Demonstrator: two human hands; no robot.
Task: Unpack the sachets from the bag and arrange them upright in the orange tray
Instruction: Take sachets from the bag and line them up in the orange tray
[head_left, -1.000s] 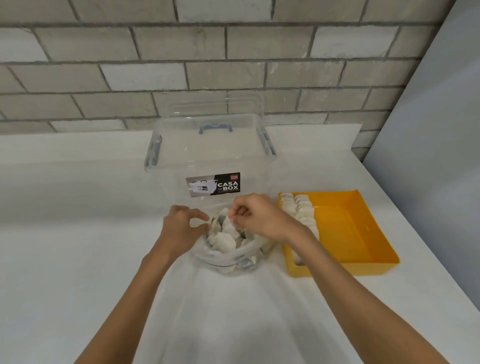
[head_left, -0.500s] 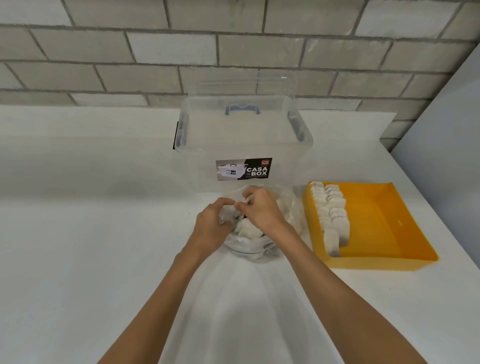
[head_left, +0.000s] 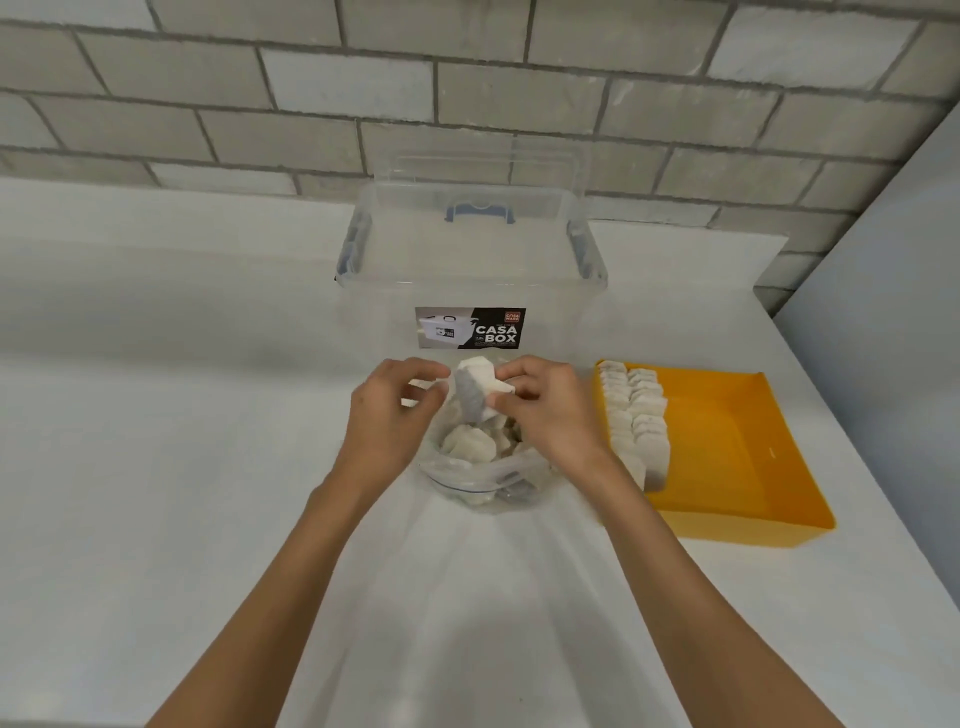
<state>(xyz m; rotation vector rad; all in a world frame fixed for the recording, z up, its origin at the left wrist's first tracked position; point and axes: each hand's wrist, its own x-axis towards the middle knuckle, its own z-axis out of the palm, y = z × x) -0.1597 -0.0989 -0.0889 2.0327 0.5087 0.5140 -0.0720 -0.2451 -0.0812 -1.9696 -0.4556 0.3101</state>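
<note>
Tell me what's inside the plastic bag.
White sachets lie loose in the bag; the right hand pinches a few above it. Deeper ones are hidden under the top layer and crumpled plastic.

clear glossy plastic bag (head_left: 485, 480), matt orange plastic tray (head_left: 737, 512), rough brick wall (head_left: 467, 88).

"CASA BOX" in white on the black label (head_left: 470, 328) of the clear storage box (head_left: 470, 249).
</note>
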